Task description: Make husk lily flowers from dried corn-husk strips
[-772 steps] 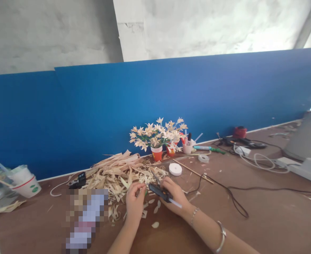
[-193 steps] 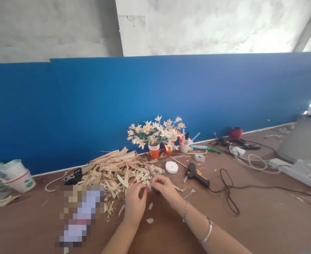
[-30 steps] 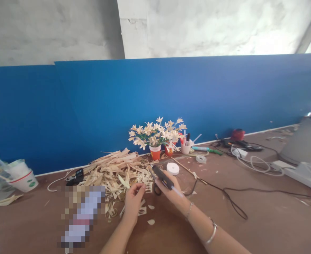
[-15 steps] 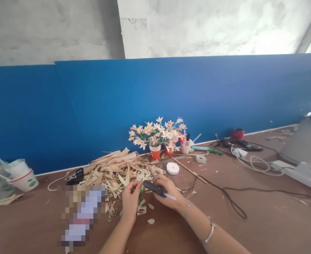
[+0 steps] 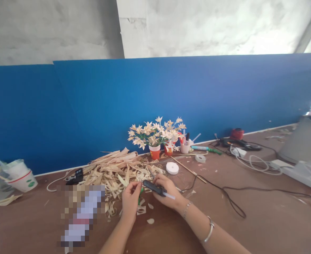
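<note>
My right hand is wrapped round a black glue gun, with a pale glue stick sticking out of its back end. The gun's front end is close to the fingertips of my left hand. Those fingers are pinched together on something too small to make out. Just right of them shows a green piece, partly hidden by the hand. Beyond both hands lies a heap of dry pale husk strips. Small cut petals lie on the brown table near my hands.
Husk flowers stand in red pots by the blue partition. A white roll, a tape roll and a thin stick lie ahead. Black cable crosses the right side. A paper cup leans at left; a blurred-out device lies nearer.
</note>
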`<state>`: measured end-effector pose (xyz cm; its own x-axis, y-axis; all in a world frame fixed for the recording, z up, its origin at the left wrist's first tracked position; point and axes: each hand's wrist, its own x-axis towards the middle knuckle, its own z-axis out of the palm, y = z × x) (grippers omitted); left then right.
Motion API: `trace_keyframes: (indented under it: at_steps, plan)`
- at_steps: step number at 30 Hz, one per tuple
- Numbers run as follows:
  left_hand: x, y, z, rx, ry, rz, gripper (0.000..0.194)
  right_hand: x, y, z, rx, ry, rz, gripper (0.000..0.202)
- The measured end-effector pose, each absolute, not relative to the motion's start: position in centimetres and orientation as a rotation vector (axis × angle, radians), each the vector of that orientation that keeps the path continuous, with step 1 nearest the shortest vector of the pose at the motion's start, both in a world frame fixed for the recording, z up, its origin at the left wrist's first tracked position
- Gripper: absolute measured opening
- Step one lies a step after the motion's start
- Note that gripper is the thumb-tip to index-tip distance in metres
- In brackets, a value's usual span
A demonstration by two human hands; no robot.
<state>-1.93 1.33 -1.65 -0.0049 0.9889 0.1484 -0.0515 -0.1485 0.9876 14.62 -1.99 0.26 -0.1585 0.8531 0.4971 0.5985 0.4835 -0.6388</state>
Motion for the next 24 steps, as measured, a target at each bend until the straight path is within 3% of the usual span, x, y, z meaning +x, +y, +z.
trace_keyframes:
  at_steps: [24]
  plan:
    - [-2.12,1.48,-1.92,1.3,1.102,1.343,0.032,14.63,-1.96,0.43,-1.22,-1.853,0.374,0.015]
